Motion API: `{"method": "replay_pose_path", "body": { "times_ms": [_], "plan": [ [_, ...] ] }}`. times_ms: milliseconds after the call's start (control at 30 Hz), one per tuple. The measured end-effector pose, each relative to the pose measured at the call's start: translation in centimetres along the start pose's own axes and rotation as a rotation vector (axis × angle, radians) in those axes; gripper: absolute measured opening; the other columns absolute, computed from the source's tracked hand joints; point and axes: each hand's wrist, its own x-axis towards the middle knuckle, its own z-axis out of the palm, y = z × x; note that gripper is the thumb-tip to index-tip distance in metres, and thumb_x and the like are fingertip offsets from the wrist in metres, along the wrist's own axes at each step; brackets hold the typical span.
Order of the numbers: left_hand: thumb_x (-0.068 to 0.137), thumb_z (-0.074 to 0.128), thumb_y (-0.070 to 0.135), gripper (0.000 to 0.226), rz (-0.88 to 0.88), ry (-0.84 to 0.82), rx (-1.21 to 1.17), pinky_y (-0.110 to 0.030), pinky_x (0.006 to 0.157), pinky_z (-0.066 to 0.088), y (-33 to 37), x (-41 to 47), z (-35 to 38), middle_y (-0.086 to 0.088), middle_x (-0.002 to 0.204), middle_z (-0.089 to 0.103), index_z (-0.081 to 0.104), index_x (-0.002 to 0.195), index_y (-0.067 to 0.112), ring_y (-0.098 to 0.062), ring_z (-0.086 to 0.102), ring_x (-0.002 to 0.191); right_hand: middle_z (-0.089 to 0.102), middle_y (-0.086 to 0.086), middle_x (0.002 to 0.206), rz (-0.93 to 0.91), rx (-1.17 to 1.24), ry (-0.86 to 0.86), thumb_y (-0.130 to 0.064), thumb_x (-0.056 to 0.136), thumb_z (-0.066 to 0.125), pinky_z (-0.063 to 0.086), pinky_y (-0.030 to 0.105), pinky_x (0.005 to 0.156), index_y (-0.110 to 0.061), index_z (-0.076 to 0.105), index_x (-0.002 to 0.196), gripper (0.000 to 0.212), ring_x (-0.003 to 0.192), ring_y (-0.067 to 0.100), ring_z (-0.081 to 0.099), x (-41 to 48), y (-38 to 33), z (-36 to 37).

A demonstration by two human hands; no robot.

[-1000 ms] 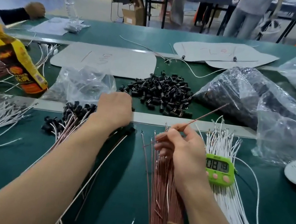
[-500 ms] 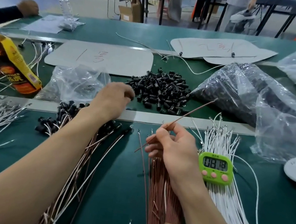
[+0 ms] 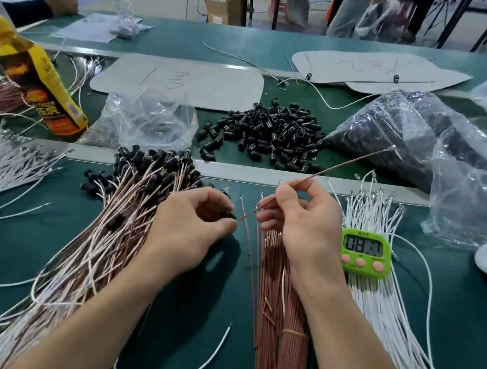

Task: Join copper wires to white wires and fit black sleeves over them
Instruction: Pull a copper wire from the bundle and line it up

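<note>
The left hand pinches a small black plastic sleeve, the right hand a thin copper wire slanting towards two o'clock — threading probably needs its near tip aligned with the bore.

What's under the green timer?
The green timer lies on the bundle of white wires, which run out above and below it. The stretch it covers cannot be seen.

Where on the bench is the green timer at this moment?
In the head view, the green timer lies on the right side of the near bench, resting on the white wires, just right of the right hand.
</note>
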Motion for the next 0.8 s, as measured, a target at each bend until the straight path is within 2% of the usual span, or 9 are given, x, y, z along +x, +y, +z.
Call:
{"method": "replay_pose_path", "body": {
  "times_ms": [100, 233, 400, 633, 800],
  "plan": [
    [0.077, 0.079, -0.007, 0.027, -0.027, -0.011, -0.138, -0.018, 0.073, 0.055, -0.01, -0.07, 0.36, 0.004, 0.081, 0.079, 0.070, 0.078, 0.018, -0.010, 0.075, 0.078, 0.074, 0.012, 0.069, -0.009, 0.015, 0.043, -0.002, 0.103, 0.058, 0.056, 0.026, 0.051, -0.010, 0.059, 0.089, 0.016, 0.056, 0.026, 0.071, -0.03, 0.20, 0.12],
    [0.076, 0.075, -0.016, 0.040, -0.032, -0.008, -0.326, -0.024, 0.079, 0.059, 0.05, -0.06, 0.30, -0.005, 0.088, 0.079, 0.069, 0.071, 0.024, -0.022, 0.077, 0.087, 0.074, 0.012, 0.070, 0.005, 0.046, 0.068, 0.002, 0.099, 0.061, 0.058, 0.026, 0.054, -0.008, 0.058, 0.091, 0.013, 0.059, 0.027, 0.074, 0.19, 0.28, 0.19],
    [0.074, 0.077, -0.016, 0.044, 0.000, -0.032, -0.336, -0.019, 0.073, 0.056, 0.08, -0.09, 0.21, -0.003, 0.087, 0.079, 0.075, 0.080, 0.027, -0.014, 0.075, 0.083, 0.074, 0.009, 0.070, 0.010, 0.068, 0.064, 0.002, 0.099, 0.061, 0.058, 0.025, 0.055, -0.007, 0.058, 0.091, 0.013, 0.060, 0.024, 0.074, 0.06, 0.17, 0.55],
    [0.073, 0.080, -0.013, 0.036, -0.008, 0.024, -0.290, -0.018, 0.073, 0.056, -0.01, -0.02, 0.23, 0.000, 0.085, 0.079, 0.073, 0.084, 0.020, -0.012, 0.075, 0.081, 0.073, 0.012, 0.070, 0.011, 0.091, 0.104, 0.003, 0.098, 0.064, 0.058, 0.027, 0.054, -0.006, 0.059, 0.090, 0.012, 0.060, 0.027, 0.073, 0.10, 0.09, 0.33],
    [0.073, 0.079, -0.016, 0.037, 0.028, -0.013, -0.298, -0.016, 0.071, 0.055, 0.28, -0.27, 0.42, -0.001, 0.084, 0.079, 0.073, 0.086, 0.017, -0.010, 0.075, 0.080, 0.074, 0.014, 0.069, 0.029, 0.072, 0.017, 0.002, 0.094, 0.069, 0.058, 0.027, 0.053, -0.008, 0.058, 0.087, 0.017, 0.058, 0.027, 0.073, -0.08, 0.20, 0.50]
  ]
}}
